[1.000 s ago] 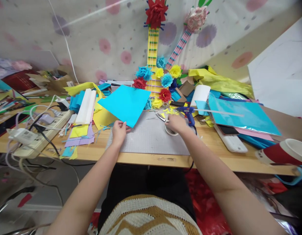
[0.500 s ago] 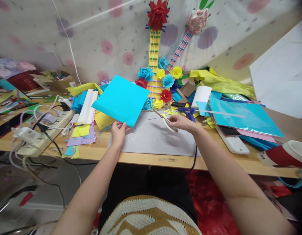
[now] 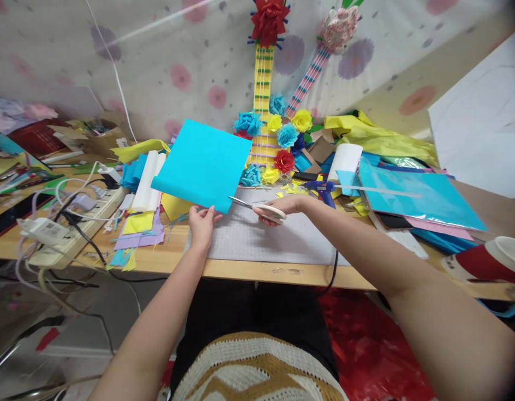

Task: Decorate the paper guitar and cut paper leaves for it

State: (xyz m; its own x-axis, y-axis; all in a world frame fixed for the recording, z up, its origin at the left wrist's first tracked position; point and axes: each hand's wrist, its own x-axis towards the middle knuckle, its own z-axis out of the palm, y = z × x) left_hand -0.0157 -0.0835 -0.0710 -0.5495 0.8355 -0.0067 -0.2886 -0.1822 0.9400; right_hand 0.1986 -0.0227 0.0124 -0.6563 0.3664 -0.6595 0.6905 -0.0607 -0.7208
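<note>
A bright blue sheet of paper is tilted up above the table, its left edge slightly curled. My left hand pinches its lower edge between thumb and fingers. White-handled scissors are in my right hand, with fingers wrapped at the handles. Their blades point left, and the tip meets the sheet's lower right edge. Whether the tip is over or under the paper I cannot tell. Beneath both hands lies a grey cutting mat.
Two paper-flower guitars, one yellow and one pink, lean at the back. A blue glue gun lies right of the mat. A power strip with tangled cables is at left, a lidded cup at right.
My right hand has brought the scissors left, from over the mat to the sheet's edge. The blue sheet has turned a little and shifted slightly left in my left hand.
</note>
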